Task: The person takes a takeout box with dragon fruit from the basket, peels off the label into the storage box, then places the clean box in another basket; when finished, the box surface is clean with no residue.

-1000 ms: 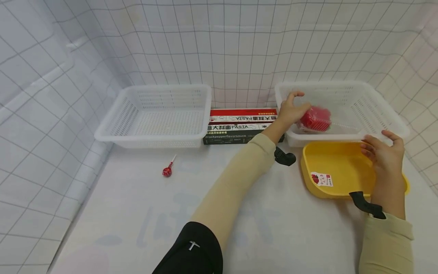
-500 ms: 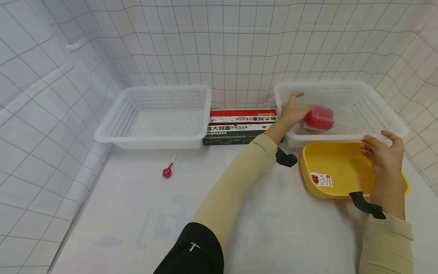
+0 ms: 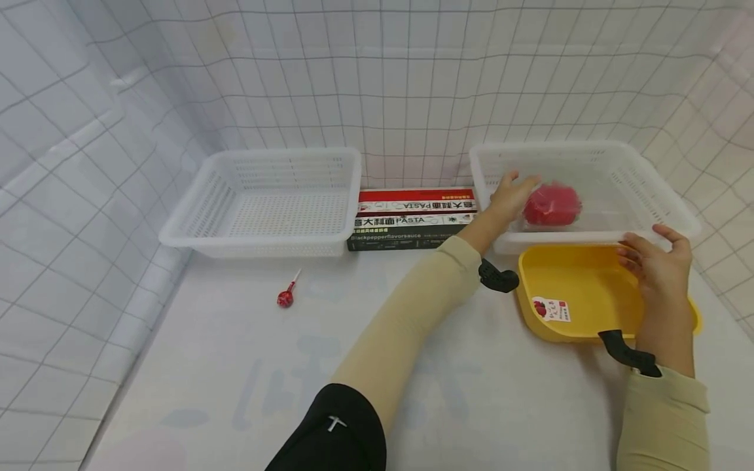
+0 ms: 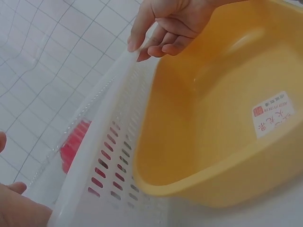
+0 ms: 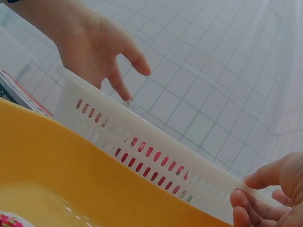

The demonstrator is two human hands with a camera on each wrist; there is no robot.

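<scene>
Inside the right white basket [image 3: 665,203] lies a clear plastic pack with red contents [image 3: 552,204]; its exact kind is hard to tell. My left hand [image 3: 508,204] reaches over the basket's left side, thumb and fingers spread apart. In the right wrist view, a fingertip of this left hand [image 5: 97,52] touches or nearly touches the pack's clear edge [image 5: 137,109]. My right hand [image 3: 662,265] pinches the basket's front rim near its right end, thumb on top and fingers curled against the outside [image 5: 265,189]. The red contents show through the basket's slots.
A yellow basin [image 3: 595,288] with a label stands just in front of the right basket, below my right hand. Pasta boxes [image 3: 412,222] lie between it and the left white basket [image 3: 277,242]. A red lollipop [image 3: 285,298] lies on the white table [image 3: 283,392]. Gridded cloth surrounds the back.
The pack has shifted to the right in the basket and turned. My left hand has followed slightly right and dropped a little. The right hand keeps its place on the rim.
</scene>
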